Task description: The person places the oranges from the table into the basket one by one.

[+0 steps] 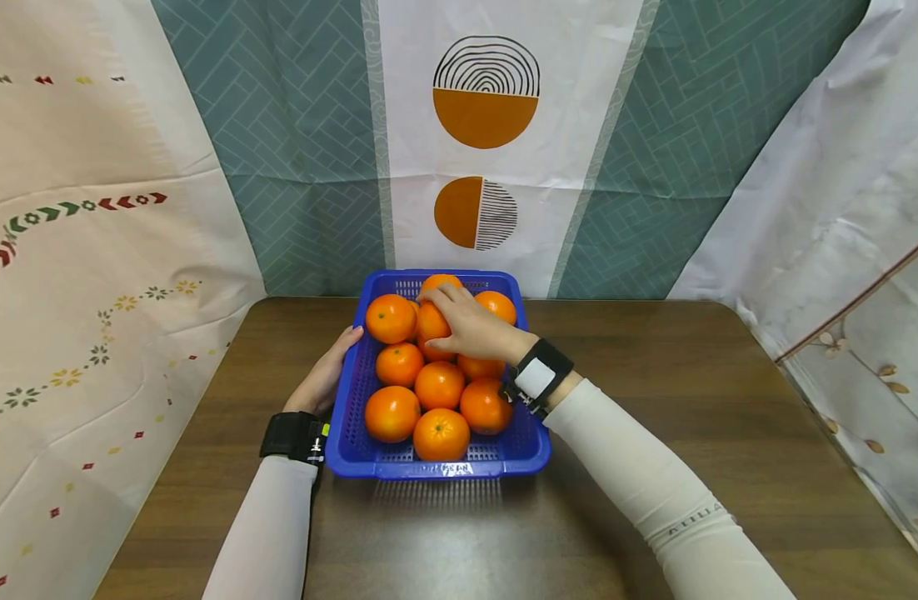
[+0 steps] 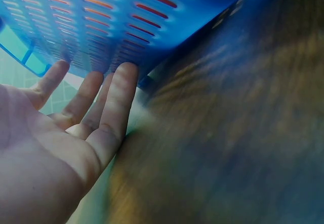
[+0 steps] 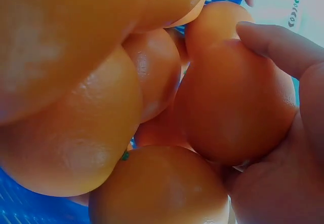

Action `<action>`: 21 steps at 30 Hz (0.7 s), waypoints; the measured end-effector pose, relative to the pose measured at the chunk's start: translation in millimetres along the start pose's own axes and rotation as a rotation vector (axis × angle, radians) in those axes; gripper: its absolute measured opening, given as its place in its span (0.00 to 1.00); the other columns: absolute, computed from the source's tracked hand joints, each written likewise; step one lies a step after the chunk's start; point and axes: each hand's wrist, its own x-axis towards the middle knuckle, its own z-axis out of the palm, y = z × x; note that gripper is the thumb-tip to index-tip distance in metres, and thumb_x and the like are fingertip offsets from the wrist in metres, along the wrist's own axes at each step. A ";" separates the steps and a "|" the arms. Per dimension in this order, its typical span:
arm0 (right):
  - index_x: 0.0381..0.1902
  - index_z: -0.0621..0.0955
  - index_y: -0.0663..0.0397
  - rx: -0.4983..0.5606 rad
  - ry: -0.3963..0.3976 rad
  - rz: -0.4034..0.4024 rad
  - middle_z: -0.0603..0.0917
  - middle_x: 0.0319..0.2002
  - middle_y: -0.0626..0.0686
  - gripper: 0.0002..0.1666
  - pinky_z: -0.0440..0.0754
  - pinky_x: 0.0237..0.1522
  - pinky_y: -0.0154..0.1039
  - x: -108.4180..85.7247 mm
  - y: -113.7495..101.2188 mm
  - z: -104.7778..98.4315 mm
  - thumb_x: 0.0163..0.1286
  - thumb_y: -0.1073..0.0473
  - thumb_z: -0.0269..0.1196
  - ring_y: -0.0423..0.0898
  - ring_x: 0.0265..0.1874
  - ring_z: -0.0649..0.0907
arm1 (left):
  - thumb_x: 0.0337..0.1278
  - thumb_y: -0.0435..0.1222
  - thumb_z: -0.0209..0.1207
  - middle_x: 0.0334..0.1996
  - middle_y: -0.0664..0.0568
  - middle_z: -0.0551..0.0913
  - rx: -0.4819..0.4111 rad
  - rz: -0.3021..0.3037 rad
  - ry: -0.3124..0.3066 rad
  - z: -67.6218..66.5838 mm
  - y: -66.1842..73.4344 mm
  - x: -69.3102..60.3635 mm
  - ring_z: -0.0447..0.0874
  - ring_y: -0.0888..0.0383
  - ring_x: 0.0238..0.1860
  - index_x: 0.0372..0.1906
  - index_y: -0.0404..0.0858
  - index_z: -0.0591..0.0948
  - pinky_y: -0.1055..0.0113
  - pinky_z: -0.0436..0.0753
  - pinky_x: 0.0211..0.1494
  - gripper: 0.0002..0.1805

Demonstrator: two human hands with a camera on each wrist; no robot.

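Observation:
A blue plastic basket (image 1: 354,467) full of oranges stands on the table, its sides pierced with slots. Toward the back of the basket my right hand (image 1: 477,327) grips an orange (image 3: 235,102), with fingers and thumb around it. That orange sits among the others, and the right wrist view shows neighbours crowding close to it. My left hand (image 1: 329,371) is at the basket's left side. In the left wrist view its fairly straight fingertips touch the slotted wall (image 2: 185,19), palm facing the basket.
The brown wooden table (image 1: 654,375) extends to both sides of the basket. Right behind the basket hangs a green and white patterned cloth (image 1: 309,225). More patterned cloths hang at the left (image 1: 77,333) and right (image 1: 819,183). Both wrists carry black straps with small devices.

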 end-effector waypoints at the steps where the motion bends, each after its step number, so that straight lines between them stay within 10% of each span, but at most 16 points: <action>1: 0.72 0.69 0.58 -0.009 -0.004 -0.005 0.67 0.68 0.59 0.37 0.72 0.67 0.51 -0.1 -0.1 0.6 0.72 0.54 0.71 0.58 0.66 0.68 | 0.84 0.58 0.36 0.58 0.50 0.73 0.000 0.000 0.002 0.0 0.2 0.3 0.81 0.57 0.51 0.69 0.57 0.59 0.60 0.85 0.50 0.20; 21: 0.73 0.69 0.53 -0.039 -0.162 -0.032 0.68 0.67 0.56 0.35 0.67 0.72 0.49 -3.9 -8.5 -2.2 0.74 0.52 0.68 0.54 0.66 0.68 | 0.82 0.59 0.38 0.59 0.50 0.73 0.001 -0.011 0.017 0.2 1.5 0.3 0.81 0.57 0.51 0.70 0.57 0.58 0.60 0.85 0.50 0.22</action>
